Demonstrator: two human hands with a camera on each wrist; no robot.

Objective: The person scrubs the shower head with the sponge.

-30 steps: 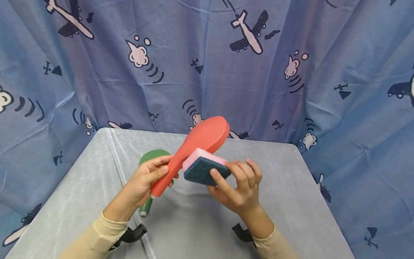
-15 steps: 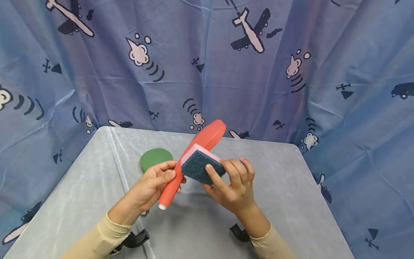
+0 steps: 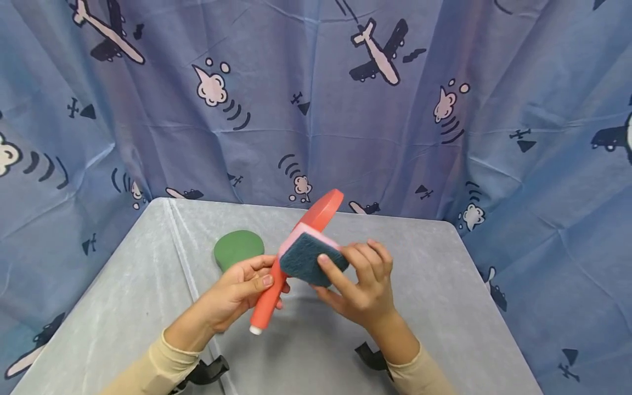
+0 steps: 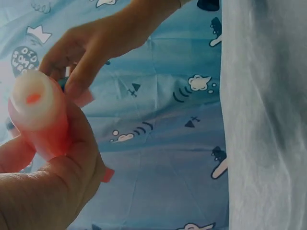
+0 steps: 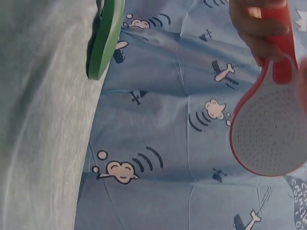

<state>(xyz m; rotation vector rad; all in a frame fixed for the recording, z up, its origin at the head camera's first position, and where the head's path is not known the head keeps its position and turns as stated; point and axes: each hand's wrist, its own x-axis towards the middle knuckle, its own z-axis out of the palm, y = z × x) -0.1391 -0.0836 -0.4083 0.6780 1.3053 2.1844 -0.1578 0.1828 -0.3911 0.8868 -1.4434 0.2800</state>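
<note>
The left hand [image 3: 242,288] grips the handle of the red brush [image 3: 296,252], fingers and thumb curled round the lower shaft, so that the white cap of the handle points down toward the counter [image 3: 444,296]. Compared with a second ago, the brush has rolled in that grip: then its broad red back faced up and lay flat and wide, now the paddle head stands nearly on edge, seen as a thin red rim just beyond the fingers. The handle end has also dropped lower and closer to the person.

The right hand [image 3: 362,282] holds the sponge [image 3: 311,255], pink foam on top and dark scouring side toward the camera, pinched between the thumb below and the fingers spread over its near face. The sponge has stayed pressed against the brush head throughout, just past the left hand's thumb, and has slid little. The right wrist view shows the dotted bristle-pad face of the brush [image 5: 268,136], turned toward the right hand.

Judged from this, the turning brings a fresh side of the head to the sponge, so the wiping appears to be midway rather than ending.

Beyond the left hand, a green brush [image 3: 238,248] lies flat on the counter, untouched.
</note>
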